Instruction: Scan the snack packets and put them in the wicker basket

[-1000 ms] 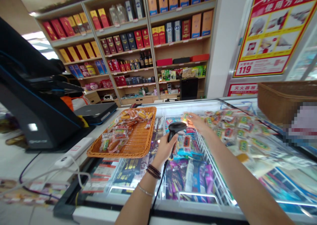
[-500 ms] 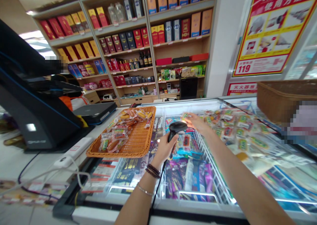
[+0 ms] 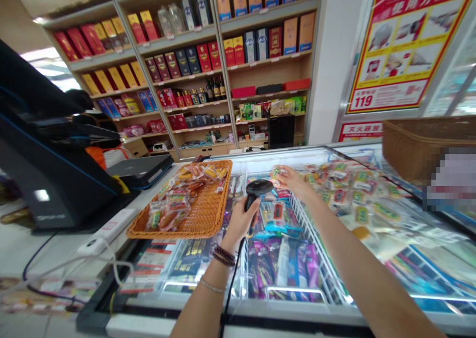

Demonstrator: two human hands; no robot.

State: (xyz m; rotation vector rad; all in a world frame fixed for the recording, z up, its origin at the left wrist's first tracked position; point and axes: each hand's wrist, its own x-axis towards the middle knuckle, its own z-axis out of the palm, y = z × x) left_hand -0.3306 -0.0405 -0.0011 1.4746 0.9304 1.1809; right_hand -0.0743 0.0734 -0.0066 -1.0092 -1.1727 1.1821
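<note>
My left hand [image 3: 240,218] is wrapped round the handle of a black barcode scanner [image 3: 259,187], whose cord runs down past my wrist. The scanner's head faces right, toward my right hand [image 3: 292,180]. That hand's fingers are closed on a small clear-wrapped snack packet [image 3: 276,173] with a green and white label. Left of the scanner, an orange wicker tray [image 3: 210,214] holds several similar packets. A heap of wrapped snacks [image 3: 340,179] lies on the freezer's glass to the right. One packet with a red label [image 3: 278,211] lies below my hands.
Under the glass, the chest freezer [image 3: 178,323] holds white wire baskets [image 3: 316,248] of bagged goods. A dark checkout terminal [image 3: 48,179] and flat black scale [image 3: 143,169] stand at left. A brown basket [image 3: 405,149] sits at right. Shelves of boxes [image 3: 193,60] line the back.
The scanner in my left hand has shifted slightly left. Its light glowed on my right fingers earlier and no longer shows there. The packet is now more visible in my right hand.
</note>
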